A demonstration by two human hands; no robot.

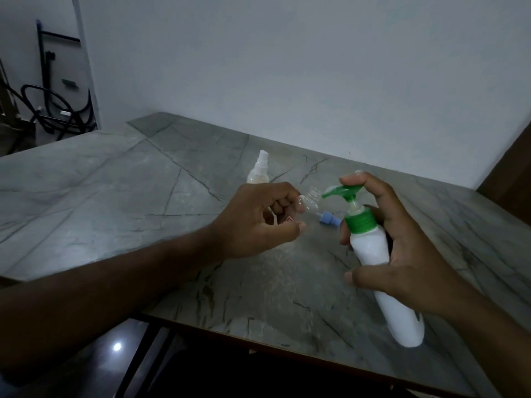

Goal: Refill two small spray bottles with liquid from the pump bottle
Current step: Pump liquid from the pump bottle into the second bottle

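A: The room was dim, a plain pale wall behind a grey veined counter [115, 196]. Taking the pump bottle [382, 265] as the marker, what lay left of it?

B: Farthest left and behind, a capped spray bottle [258, 170] stood on the counter. Nearer, the left hand [258, 222] had its fingers [284, 202] curled around an open clear spray bottle [396, 203], tilted so its threaded neck sat just beside the green nozzle. Behind the pump collar a blue spray cap [329, 221] lay on the counter.

A: And the pump bottle itself?

B: The right hand [408, 254] wrapped its fingers round the white body, held off the counter and leaning, forefinger on the green pump head.

A: What could have gone wrong?

B: I judged the neck narrow and the nozzle not quite over it, so a press might have sent liquid onto the left hand or the counter. Both bottles were unsupported, so any wobble would have worsened it.

A: Room to move?

B: Plenty of counter to the left; the near edge ran below the pump bottle's base.
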